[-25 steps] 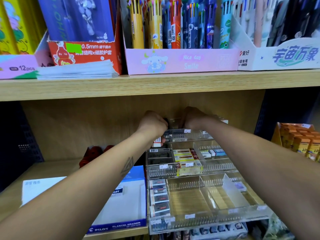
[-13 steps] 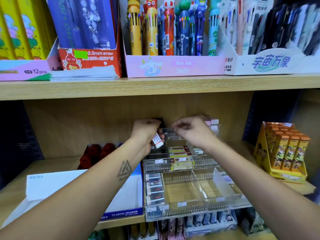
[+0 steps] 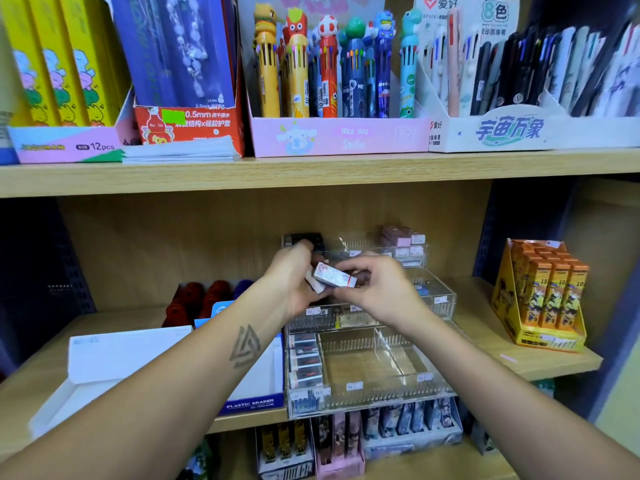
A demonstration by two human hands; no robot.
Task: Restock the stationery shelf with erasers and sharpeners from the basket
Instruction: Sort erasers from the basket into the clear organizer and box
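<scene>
Both hands meet in front of the tiered clear acrylic organizer [image 3: 436, 303] on the lower wooden shelf [image 3: 519, 362]. The right hand [image 3: 377, 289] pinches a small boxed eraser [image 3: 332, 276], white sleeve with a red mark, between thumb and fingertips at its right end. The left hand [image 3: 292, 282] has its fingers curled around the eraser's left end and seems to hold a second white piece just beneath it; what that piece is cannot be told. So each grip is closed on the eraser, which hangs in the air above the middle tier, touching no compartment.

The eraser looks light and stiff enough in its paper sleeve to be carried by a two-finger pinch. The sleeve is smooth, so a pinch across the long flat faces is likely surer than one on the short ends, and it would leave the fingers free to slide it flat into a slot. It is not fragile; a drop would harm nothing but could scatter into the wrong bin.

The front tier holds a row of dark-sleeved erasers [image 3: 304, 362] at its left, with bare compartments beside them.
</scene>
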